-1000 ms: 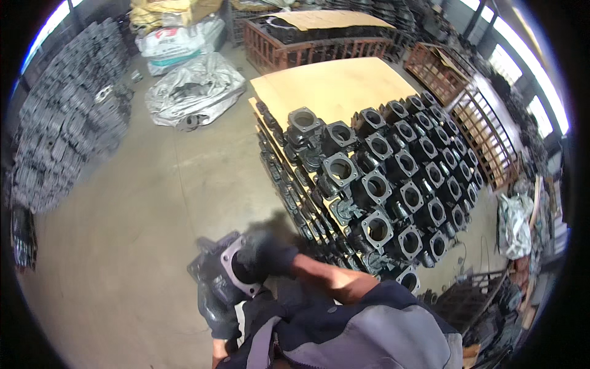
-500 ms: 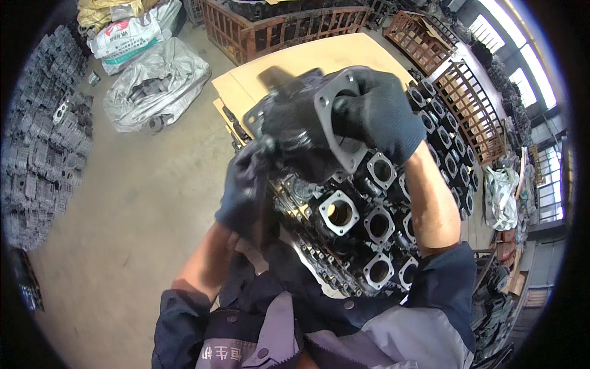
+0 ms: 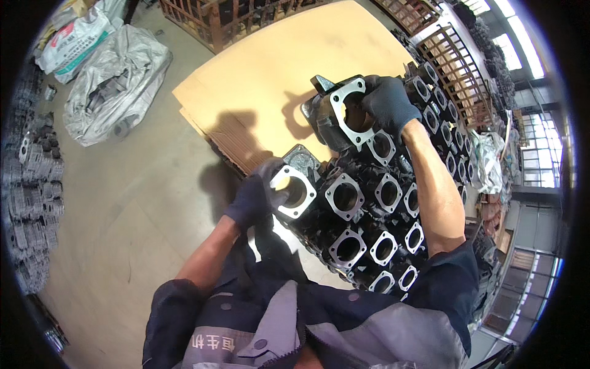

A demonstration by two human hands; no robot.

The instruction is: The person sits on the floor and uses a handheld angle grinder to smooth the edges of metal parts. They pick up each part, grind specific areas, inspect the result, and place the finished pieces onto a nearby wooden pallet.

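Note:
Dark knit gloves cover both hands. My right hand (image 3: 389, 106) is closed on a black metal casting (image 3: 324, 126) with a pale machined flange around a round bore; its fingers reach over the flange edge into the bore. This casting is tilted over the front right part of the cardboard sheet. Lower left, my left hand (image 3: 253, 195) grips another flanged casting (image 3: 310, 192) at the left end of the packed rows, thumb at the bore. Beside them stand several similar black castings (image 3: 345, 198) with their flanges facing up. The right hand hides part of its casting's flange.
A tan cardboard sheet (image 3: 258, 71) lies beyond the castings, with a rusty metal crate (image 3: 218, 24) behind it. Silvery sacks (image 3: 117, 86) rest on the floor at left, near stacked grey parts (image 3: 37, 203). More castings and a crate (image 3: 458, 74) stand at right.
The casting in my right hand has moved away from my body and lowered toward the cardboard. My left hand has left that casting and now grips another in the row below.

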